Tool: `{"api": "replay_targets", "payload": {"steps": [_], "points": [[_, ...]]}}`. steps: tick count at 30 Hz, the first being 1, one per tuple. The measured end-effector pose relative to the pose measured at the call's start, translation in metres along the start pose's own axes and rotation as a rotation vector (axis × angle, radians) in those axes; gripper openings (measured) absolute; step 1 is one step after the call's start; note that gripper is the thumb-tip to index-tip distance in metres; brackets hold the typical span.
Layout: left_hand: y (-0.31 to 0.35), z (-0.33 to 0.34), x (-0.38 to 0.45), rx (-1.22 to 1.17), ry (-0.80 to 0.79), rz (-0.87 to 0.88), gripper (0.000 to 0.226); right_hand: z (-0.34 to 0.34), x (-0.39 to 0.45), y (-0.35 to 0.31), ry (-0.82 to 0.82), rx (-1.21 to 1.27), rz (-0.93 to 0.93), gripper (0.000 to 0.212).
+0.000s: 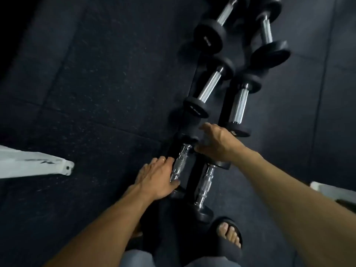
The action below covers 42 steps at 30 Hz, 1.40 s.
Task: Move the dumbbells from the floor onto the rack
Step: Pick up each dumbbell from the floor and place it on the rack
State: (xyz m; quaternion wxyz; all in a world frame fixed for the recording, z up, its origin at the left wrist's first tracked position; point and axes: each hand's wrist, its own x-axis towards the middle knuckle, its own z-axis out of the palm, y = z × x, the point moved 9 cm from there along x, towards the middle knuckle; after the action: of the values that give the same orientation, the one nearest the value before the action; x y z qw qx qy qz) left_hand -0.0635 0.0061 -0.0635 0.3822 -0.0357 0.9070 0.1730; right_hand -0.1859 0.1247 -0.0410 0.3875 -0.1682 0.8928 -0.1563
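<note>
Two rows of black dumbbells with chrome handles run away from me over the dark rubber floor (96,93). My left hand (156,178) lies against the knurled handle of the nearest left dumbbell (179,166), fingers stretched along it and thumb at its lower end, not wrapped around. My right hand (219,143) hovers with spread fingers over the far head of the nearest right dumbbell (205,185), touching or just above it. Beyond lie two medium dumbbells (211,85) (239,105) and two large ones (225,12) (266,29). Dark bars seem to run under the rows; I cannot tell if that is the rack.
A white frame piece (38,164) sticks in from the left, low over the floor. Another white object (331,191) sits at the right edge. My foot in a black sandal (229,234) stands just behind the nearest right dumbbell.
</note>
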Motion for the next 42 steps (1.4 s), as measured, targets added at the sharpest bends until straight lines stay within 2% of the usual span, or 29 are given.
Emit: {"api": "replay_targets", "payload": {"steps": [4,7,10,17,23,30,36,42], "points": [[-0.007,0.037,0.027,-0.070,-0.025,-0.054,0.067,0.032,0.028,0.011,-0.015,0.078,-0.024,0.069],[-0.014,0.058,0.038,-0.334,-0.051,-0.085,0.061,0.050,0.040,0.017,0.011,0.132,-0.033,0.070],[-0.021,0.064,0.047,-0.491,-0.068,-0.121,0.059,0.050,0.052,0.019,0.100,0.163,-0.052,0.060],[-0.023,0.039,0.039,-0.529,-0.025,-0.145,0.061,0.026,0.042,0.012,0.149,0.195,-0.083,0.044],[0.003,-0.040,-0.017,-0.567,0.031,-0.147,0.060,-0.059,-0.009,-0.034,0.199,0.180,-0.116,0.035],[0.043,-0.181,-0.136,-0.547,0.107,-0.107,0.049,-0.195,-0.112,-0.127,0.228,0.149,-0.206,0.037],[0.059,-0.302,-0.253,-0.510,0.263,-0.111,0.044,-0.305,-0.199,-0.237,0.262,0.077,-0.382,0.036],[0.038,-0.385,-0.375,-0.576,0.421,-0.190,0.048,-0.367,-0.265,-0.373,0.200,-0.035,-0.604,0.034]]}}
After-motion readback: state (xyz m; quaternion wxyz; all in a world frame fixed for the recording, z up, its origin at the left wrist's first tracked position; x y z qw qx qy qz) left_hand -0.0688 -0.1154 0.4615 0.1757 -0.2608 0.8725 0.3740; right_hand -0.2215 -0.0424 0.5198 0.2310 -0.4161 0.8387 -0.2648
